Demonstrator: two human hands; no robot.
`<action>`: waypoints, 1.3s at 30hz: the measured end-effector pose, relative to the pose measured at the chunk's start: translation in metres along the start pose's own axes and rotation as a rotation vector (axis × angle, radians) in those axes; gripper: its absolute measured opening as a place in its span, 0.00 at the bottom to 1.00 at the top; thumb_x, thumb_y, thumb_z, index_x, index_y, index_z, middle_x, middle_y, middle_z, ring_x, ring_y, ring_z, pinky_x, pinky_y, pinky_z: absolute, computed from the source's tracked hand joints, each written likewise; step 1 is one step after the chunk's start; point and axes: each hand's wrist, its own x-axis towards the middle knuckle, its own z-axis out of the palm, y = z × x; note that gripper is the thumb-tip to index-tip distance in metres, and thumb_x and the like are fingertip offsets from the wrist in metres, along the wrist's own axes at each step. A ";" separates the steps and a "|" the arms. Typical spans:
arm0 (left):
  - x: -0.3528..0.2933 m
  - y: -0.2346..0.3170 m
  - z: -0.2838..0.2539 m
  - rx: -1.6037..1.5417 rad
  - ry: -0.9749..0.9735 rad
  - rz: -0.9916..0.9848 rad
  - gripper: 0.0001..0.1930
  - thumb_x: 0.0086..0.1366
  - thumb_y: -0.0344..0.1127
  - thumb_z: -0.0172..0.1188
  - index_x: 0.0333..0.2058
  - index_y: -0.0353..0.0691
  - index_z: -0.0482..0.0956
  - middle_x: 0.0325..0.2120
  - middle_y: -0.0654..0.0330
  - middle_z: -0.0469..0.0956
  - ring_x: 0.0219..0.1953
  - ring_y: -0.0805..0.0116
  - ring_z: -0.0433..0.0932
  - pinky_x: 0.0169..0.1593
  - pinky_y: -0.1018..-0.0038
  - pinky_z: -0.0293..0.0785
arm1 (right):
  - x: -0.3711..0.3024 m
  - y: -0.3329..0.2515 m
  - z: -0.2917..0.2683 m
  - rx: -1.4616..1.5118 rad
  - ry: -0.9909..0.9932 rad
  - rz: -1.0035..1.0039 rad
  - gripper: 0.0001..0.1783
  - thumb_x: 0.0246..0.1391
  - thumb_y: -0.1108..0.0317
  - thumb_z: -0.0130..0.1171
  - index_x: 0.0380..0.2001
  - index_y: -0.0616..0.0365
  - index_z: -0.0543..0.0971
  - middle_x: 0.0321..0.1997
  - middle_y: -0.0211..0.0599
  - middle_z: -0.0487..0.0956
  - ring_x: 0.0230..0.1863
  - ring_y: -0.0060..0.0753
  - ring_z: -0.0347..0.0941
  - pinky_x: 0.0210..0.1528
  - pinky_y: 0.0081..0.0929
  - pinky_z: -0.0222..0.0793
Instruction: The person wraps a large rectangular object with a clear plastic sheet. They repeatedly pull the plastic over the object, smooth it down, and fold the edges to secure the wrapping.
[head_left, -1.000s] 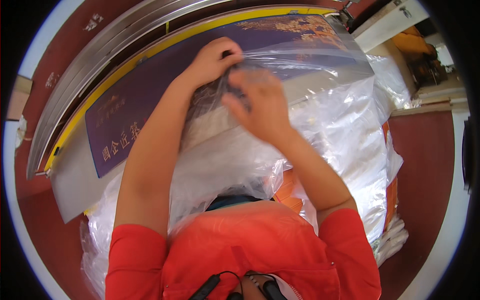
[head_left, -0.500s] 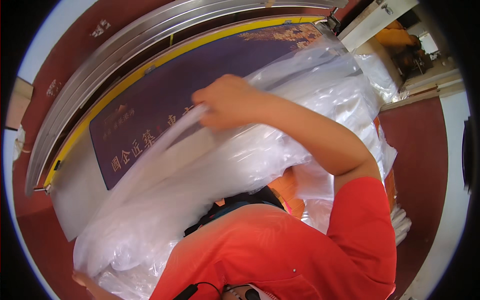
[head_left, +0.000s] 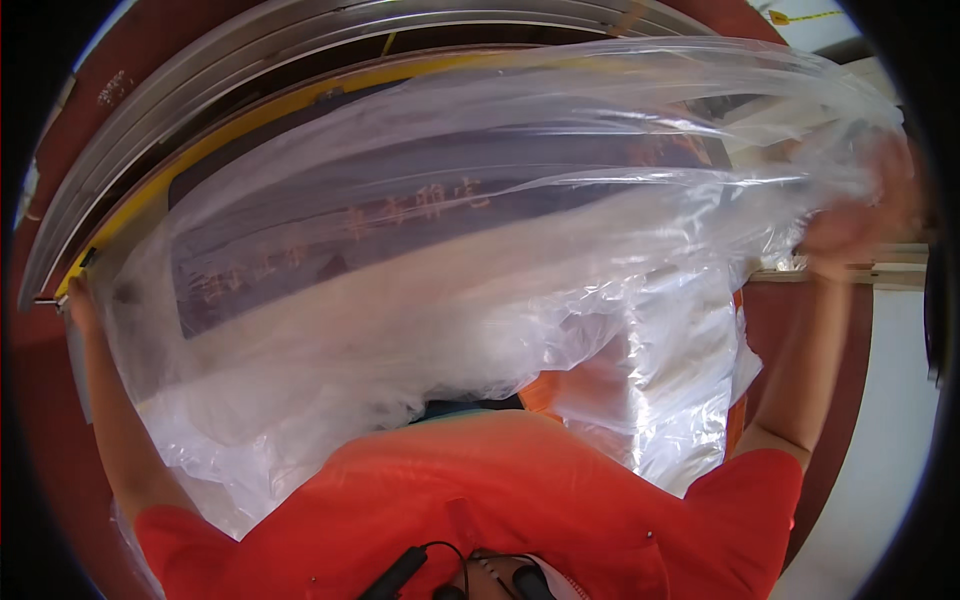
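A wide, clear plastic sheet [head_left: 420, 330] stretches across in front of me, with folds and shiny creases. Under it lies a dark purple-blue panel [head_left: 330, 215] with gold lettering, seen hazily through the film. My right hand [head_left: 865, 210], smeared by motion, is raised at the far right, closed on the bunched end of the sheet. On the far left my left hand [head_left: 82, 300] is closed at the sheet's other side, beside the panel's yellow border; its fingertips are small and partly hidden.
Long silver metal rails [head_left: 250, 65] curve along the far side, beyond the yellow edging strip [head_left: 180, 160]. More crumpled plastic [head_left: 660, 370] hangs near my body on the right, over an orange surface [head_left: 541, 390]. Dark red and white wall [head_left: 840, 400] stands at the right.
My right hand has swung from over the panel to the far right, pulling the sheet across it. My left hand has moved up and away from me to the panel's left corner.
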 end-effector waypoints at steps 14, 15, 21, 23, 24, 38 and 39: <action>-0.046 -0.059 0.027 0.252 -0.136 -0.240 0.23 0.57 0.46 0.39 0.48 0.40 0.58 0.42 0.53 0.66 0.45 0.56 0.65 0.47 0.68 0.61 | -0.204 0.002 0.088 -0.024 -0.634 0.501 0.24 0.51 0.56 0.39 0.50 0.57 0.59 0.52 0.45 0.60 0.54 0.48 0.52 0.54 0.36 0.45; -0.052 -0.063 0.041 0.256 -0.135 -0.203 0.22 0.57 0.44 0.40 0.47 0.40 0.58 0.42 0.54 0.67 0.44 0.57 0.66 0.47 0.68 0.61 | -0.211 -0.006 0.073 -0.048 -0.601 0.511 0.23 0.51 0.58 0.40 0.48 0.57 0.61 0.50 0.45 0.62 0.52 0.48 0.54 0.53 0.36 0.46; -0.060 -0.106 0.016 0.426 -0.021 0.274 0.15 0.56 0.40 0.44 0.42 0.41 0.63 0.40 0.56 0.69 0.42 0.57 0.68 0.42 0.68 0.64 | -0.123 -0.067 0.112 0.161 -0.631 0.246 0.17 0.51 0.60 0.40 0.43 0.56 0.66 0.46 0.43 0.64 0.48 0.44 0.58 0.50 0.36 0.50; -0.081 0.068 0.035 0.253 -0.137 -0.172 0.17 0.55 0.43 0.45 0.41 0.44 0.62 0.40 0.52 0.68 0.41 0.51 0.67 0.41 0.62 0.64 | -0.109 -0.074 0.127 0.114 -0.719 0.205 0.19 0.52 0.59 0.39 0.46 0.54 0.63 0.50 0.42 0.61 0.52 0.43 0.55 0.52 0.35 0.48; -0.091 0.083 0.001 0.262 -0.137 -0.223 0.18 0.54 0.44 0.46 0.43 0.45 0.61 0.40 0.51 0.68 0.41 0.50 0.67 0.41 0.62 0.63 | -0.112 -0.068 0.150 0.161 -0.724 0.178 0.20 0.52 0.58 0.38 0.47 0.53 0.62 0.52 0.42 0.59 0.53 0.43 0.54 0.53 0.35 0.47; -0.124 0.118 -0.056 0.213 -0.036 -0.311 0.20 0.57 0.50 0.35 0.35 0.42 0.70 0.32 0.49 0.72 0.37 0.51 0.70 0.41 0.62 0.64 | 0.039 -0.332 0.066 0.988 -0.749 -0.397 0.29 0.35 0.64 0.58 0.44 0.56 0.65 0.53 0.43 0.58 0.56 0.38 0.51 0.52 0.33 0.53; -0.122 0.130 -0.059 0.159 -0.043 -0.327 0.19 0.57 0.48 0.36 0.34 0.41 0.69 0.32 0.48 0.72 0.37 0.50 0.69 0.41 0.62 0.64 | 0.033 -0.355 0.051 1.035 -0.872 -0.607 0.26 0.36 0.63 0.57 0.43 0.56 0.67 0.51 0.44 0.60 0.54 0.38 0.54 0.49 0.32 0.57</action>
